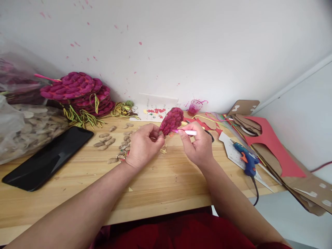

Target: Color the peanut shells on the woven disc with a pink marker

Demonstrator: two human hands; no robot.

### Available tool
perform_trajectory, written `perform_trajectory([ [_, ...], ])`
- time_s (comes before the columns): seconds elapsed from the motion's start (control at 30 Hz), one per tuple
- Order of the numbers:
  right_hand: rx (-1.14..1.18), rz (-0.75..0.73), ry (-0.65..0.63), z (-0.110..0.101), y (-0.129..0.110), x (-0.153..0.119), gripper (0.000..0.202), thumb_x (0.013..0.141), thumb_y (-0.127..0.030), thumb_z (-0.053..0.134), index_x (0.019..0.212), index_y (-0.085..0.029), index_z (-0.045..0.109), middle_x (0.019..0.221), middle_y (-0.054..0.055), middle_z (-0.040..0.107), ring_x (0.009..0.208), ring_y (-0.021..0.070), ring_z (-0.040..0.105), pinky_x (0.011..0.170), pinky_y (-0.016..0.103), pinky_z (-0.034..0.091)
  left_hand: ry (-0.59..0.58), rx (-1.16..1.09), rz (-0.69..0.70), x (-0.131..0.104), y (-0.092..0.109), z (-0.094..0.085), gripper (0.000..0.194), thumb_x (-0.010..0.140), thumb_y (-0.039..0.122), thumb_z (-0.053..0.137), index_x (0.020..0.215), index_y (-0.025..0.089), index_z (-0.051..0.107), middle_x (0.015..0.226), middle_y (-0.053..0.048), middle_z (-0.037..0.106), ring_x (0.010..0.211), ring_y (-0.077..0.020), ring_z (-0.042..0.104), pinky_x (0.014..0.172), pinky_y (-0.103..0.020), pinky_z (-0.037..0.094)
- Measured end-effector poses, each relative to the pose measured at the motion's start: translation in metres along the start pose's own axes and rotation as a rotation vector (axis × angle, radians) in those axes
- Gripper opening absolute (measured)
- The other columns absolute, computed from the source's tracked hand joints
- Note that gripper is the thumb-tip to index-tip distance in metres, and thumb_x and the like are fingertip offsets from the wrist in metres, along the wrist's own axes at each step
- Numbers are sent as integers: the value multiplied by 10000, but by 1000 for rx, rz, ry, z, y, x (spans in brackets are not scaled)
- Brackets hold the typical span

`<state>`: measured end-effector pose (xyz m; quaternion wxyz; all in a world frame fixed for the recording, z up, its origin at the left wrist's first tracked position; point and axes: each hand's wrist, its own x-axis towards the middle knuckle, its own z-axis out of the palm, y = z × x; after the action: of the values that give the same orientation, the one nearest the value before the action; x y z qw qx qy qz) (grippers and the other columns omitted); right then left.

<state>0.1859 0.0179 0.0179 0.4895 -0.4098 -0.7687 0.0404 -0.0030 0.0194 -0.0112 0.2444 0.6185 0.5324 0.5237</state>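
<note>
Held up over the middle of the wooden table (pixel 160 180) is a small magenta piece covered in bumpy peanut shapes (pixel 173 121). My left hand (pixel 145 143) pinches its lower left edge. In my right hand (pixel 198 143) is a white-handled brush or pen (pixel 190 132), its pink tip against the lower right edge of the piece. Loose peanuts (pixel 105 141) lie left of my left hand, some partly hidden behind it.
A black phone (pixel 49 157), a bag of peanuts (pixel 28 128) and stacked magenta pieces (pixel 77 88) are at left. Star shapes lie on white card (pixel 145 116) at the back, beside a pink cup (pixel 194 106). A blue glue gun (pixel 249 160) and cut cardboard (pixel 272 148) are at right.
</note>
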Motion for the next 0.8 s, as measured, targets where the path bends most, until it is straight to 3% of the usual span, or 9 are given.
perform_trajectory([
  [0.27,11,45,0,-2,4,1,95,984,-250,643,897,-220,619,842,23,712,757,168,644,698,324,479,-1,-1,-36,1,1,-1,98,766,297,653,732,205,654,662,2,654,585,-144,579,595,-285,464],
  [0.5,111,168,-7,-4,7,3,132,973,-307,652,879,-226,607,732,-16,660,577,118,522,544,278,383,-12,-24,-65,2,0,-1,116,761,310,669,775,199,699,693,-6,679,617,-154,597,621,-293,479],
  [0.8,148,233,-8,-5,14,3,144,961,-342,652,879,-229,614,716,-18,649,582,124,506,553,280,375,-38,-37,-136,3,-1,-3,155,749,347,698,804,206,729,721,-14,701,646,-162,614,631,-287,486],
])
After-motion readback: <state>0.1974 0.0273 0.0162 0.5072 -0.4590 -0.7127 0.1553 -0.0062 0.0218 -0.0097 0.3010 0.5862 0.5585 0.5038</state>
